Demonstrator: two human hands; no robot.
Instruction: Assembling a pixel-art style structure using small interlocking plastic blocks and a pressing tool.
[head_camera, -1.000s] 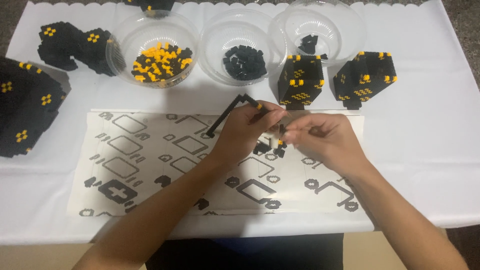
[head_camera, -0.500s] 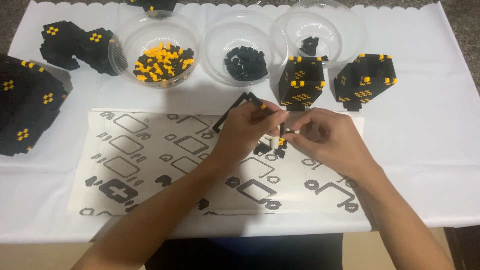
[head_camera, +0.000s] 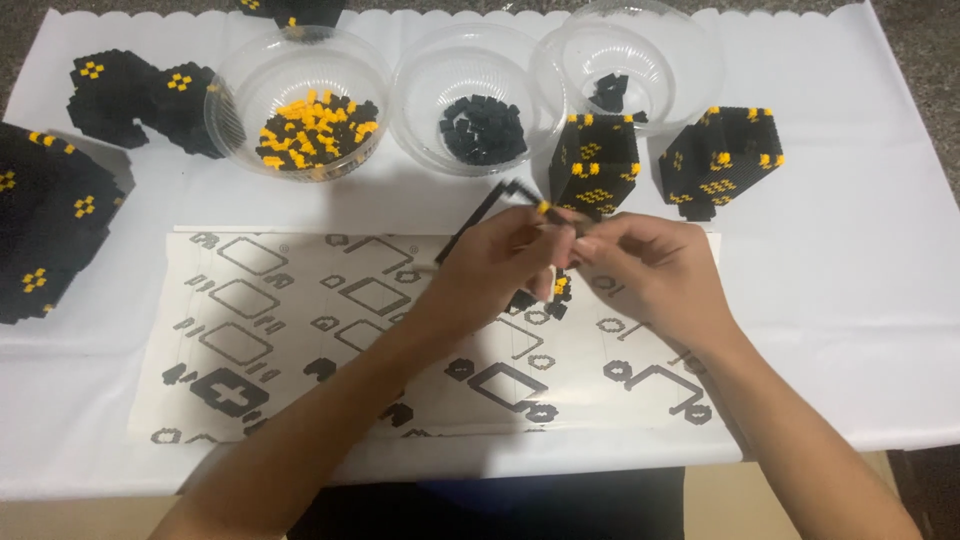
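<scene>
Hands meet over the printed sheet (head_camera: 300, 330), left hand (head_camera: 495, 265) and right hand (head_camera: 650, 270) pinching a black-and-yellow brick strip (head_camera: 500, 205).

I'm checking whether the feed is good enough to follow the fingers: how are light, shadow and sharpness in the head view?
Head view: even, soft light on the white paper table cover, only faint shadows beside the black-and-yellow block cubes; mild glare on the clear plastic bowl rims; left hand and right hand slightly soft, so the small black piece between them is hard to resolve.
</scene>
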